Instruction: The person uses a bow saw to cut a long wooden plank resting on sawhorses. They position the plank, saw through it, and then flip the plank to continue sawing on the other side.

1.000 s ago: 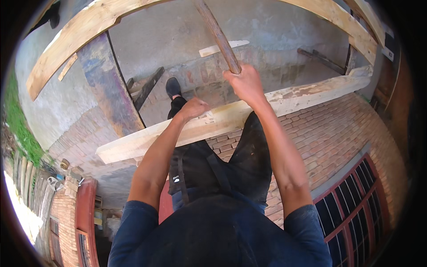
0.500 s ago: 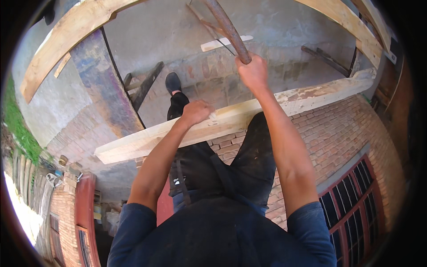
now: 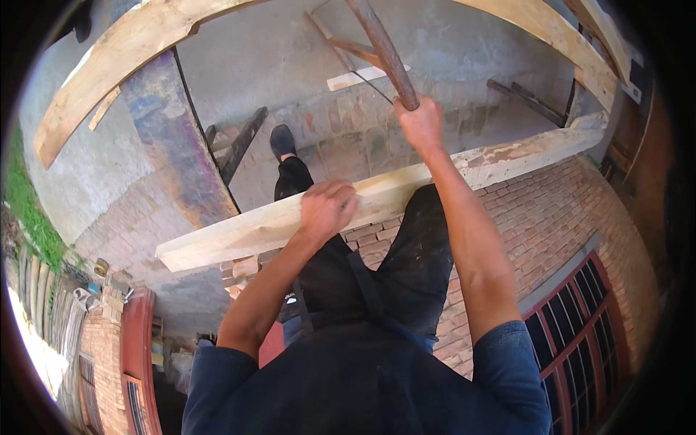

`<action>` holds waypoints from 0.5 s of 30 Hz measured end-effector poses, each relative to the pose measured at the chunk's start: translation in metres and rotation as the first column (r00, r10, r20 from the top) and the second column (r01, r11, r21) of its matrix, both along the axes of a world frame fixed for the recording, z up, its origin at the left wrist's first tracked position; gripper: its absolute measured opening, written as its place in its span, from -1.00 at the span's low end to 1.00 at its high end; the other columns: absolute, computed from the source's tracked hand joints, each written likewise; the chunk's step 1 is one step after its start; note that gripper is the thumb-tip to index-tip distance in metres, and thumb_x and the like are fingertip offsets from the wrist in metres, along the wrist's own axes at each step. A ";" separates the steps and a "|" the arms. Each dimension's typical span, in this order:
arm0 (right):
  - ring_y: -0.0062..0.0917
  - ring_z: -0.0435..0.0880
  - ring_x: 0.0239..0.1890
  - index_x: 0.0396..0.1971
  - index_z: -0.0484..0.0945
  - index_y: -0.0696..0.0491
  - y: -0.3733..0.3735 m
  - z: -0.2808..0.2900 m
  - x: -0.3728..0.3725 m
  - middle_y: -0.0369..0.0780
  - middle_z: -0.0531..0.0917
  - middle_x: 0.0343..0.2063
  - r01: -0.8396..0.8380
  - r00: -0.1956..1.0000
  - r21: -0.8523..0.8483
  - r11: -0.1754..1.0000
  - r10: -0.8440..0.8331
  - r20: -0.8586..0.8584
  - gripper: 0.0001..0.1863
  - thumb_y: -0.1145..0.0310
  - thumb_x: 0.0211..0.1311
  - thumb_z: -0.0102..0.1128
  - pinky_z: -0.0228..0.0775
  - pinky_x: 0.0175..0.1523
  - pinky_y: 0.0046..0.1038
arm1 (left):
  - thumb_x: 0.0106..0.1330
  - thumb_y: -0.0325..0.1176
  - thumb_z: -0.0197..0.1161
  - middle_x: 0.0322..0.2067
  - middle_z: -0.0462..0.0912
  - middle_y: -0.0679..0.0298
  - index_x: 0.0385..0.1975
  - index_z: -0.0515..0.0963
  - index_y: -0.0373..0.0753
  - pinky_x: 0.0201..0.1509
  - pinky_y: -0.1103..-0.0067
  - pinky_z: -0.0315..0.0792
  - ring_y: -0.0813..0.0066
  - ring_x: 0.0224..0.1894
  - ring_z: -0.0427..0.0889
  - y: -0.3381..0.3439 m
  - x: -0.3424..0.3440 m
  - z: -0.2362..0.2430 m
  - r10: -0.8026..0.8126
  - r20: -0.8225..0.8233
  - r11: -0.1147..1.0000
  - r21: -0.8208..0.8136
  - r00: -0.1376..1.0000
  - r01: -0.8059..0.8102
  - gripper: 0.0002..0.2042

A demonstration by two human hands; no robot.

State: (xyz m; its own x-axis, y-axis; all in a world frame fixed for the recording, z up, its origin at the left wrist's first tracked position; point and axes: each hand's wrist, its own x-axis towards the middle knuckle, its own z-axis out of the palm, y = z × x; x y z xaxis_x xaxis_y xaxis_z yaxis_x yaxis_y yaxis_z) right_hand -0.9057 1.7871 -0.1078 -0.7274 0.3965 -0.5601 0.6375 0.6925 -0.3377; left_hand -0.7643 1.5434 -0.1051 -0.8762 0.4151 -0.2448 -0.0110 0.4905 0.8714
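Observation:
My right hand (image 3: 420, 125) is closed round the lower end of a thick, curved wooden side bar of a frame saw (image 3: 382, 48). The saw rises away from me beyond the beam; a crosspiece and a thin dark line, blade or cord, run to its other bar. Across my thighs lies a long, pale, squared wooden beam (image 3: 210, 239), its right part rougher and partly barked. Over the beam's middle is my left hand (image 3: 330, 208), fingers curled and closed against or just above it. Whether those fingers hold anything is hidden.
Curved planks (image 3: 123, 61) span the far side. A stained board (image 3: 170, 130) stands beyond the beam's left part, beside a dark timber leg (image 3: 243, 145). On the ground lies a pale wood strip (image 3: 355, 77). A red-framed barred window (image 3: 580, 341) is at right, near brick paving (image 3: 536, 210).
My left hand has shifted right and nearer to me, over the beam's middle. My right hand and the saw have moved slightly right and nearer. The beam is nearly still.

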 end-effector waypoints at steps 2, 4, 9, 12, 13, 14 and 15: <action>0.04 0.76 -0.31 -0.28 0.78 0.15 0.001 -0.003 -0.001 0.07 0.74 -0.45 -0.004 1.000 0.007 1.000 0.004 -0.012 -0.68 0.16 0.30 0.38 0.57 -0.11 -0.09 | 0.39 -0.12 0.36 -0.35 0.74 0.21 -0.26 0.72 -0.21 -0.08 0.25 0.60 0.15 -0.22 0.76 -0.003 0.005 -0.007 -0.063 -0.037 0.980 -0.191 0.997 0.055 -0.74; 0.14 0.75 -0.25 -0.32 0.78 0.10 -0.007 -0.001 0.001 0.09 0.76 -0.39 0.000 1.000 -0.006 1.000 0.000 -0.009 -0.72 0.17 0.31 0.35 0.59 -0.07 -0.03 | 0.40 -0.13 0.35 -0.45 0.66 0.23 -0.10 0.67 -0.23 -0.16 0.27 0.54 0.16 -0.33 0.71 -0.003 0.015 -0.018 -0.147 -0.084 0.933 -0.341 0.986 0.110 -0.70; 0.10 0.78 -0.25 -0.30 0.79 0.11 -0.010 -0.004 0.005 0.10 0.76 -0.40 0.010 0.999 -0.010 1.000 -0.011 -0.044 -0.70 0.15 0.31 0.36 0.61 -0.08 -0.05 | 0.37 -0.31 0.31 -0.45 0.68 0.21 -0.07 0.61 -0.19 -0.22 0.27 0.52 0.17 -0.40 0.70 -0.006 0.028 -0.022 -0.010 -0.028 0.912 -0.409 1.000 -0.003 -0.79; 0.08 0.80 -0.24 -0.26 0.80 0.12 0.006 -0.004 -0.001 0.11 0.77 -0.41 -0.001 1.000 0.002 1.000 0.001 -0.024 -0.68 0.14 0.32 0.36 0.63 -0.08 -0.07 | 0.37 -0.38 0.28 -0.51 0.65 0.20 -0.07 0.60 -0.17 -0.24 0.24 0.51 0.13 -0.44 0.68 -0.003 0.026 -0.022 0.036 -0.073 0.915 -0.398 0.997 -0.063 -0.82; 0.07 0.81 -0.24 -0.24 0.81 0.12 0.011 -0.004 -0.001 0.11 0.77 -0.41 -0.019 1.000 0.018 1.000 0.019 -0.017 -0.68 0.13 0.32 0.36 0.63 -0.08 -0.08 | 0.37 -0.40 0.26 -0.53 0.63 0.20 -0.08 0.60 -0.16 -0.25 0.22 0.51 0.12 -0.45 0.67 -0.002 0.027 -0.022 0.044 -0.098 0.919 -0.387 0.994 -0.079 -0.83; 0.07 0.81 -0.23 -0.23 0.81 0.11 0.011 -0.005 0.002 0.11 0.78 -0.40 -0.019 1.000 0.016 1.000 0.020 -0.006 -0.67 0.13 0.33 0.36 0.63 -0.08 -0.08 | 0.37 -0.41 0.26 -0.53 0.64 0.19 -0.09 0.59 -0.16 -0.25 0.21 0.51 0.11 -0.45 0.68 -0.002 0.028 -0.021 0.037 -0.095 0.916 -0.394 0.995 -0.072 -0.84; 0.06 0.82 -0.22 -0.21 0.82 0.11 0.008 -0.008 0.006 0.10 0.78 -0.39 -0.018 1.000 0.011 1.000 0.018 0.003 -0.67 0.13 0.33 0.36 0.63 -0.08 -0.09 | 0.37 -0.42 0.25 -0.52 0.65 0.18 -0.09 0.59 -0.16 -0.26 0.20 0.52 0.10 -0.45 0.69 -0.004 0.031 -0.024 0.028 -0.094 0.913 -0.404 0.995 -0.064 -0.84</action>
State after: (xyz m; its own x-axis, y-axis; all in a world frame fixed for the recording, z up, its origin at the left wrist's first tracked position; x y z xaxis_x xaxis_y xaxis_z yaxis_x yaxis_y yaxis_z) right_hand -0.9002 1.7951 -0.1158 -0.7332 0.3892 -0.5576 0.6256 0.7076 -0.3286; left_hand -0.7338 1.5391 -0.1290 -0.9167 0.2542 -0.3083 0.0222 0.8027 0.5959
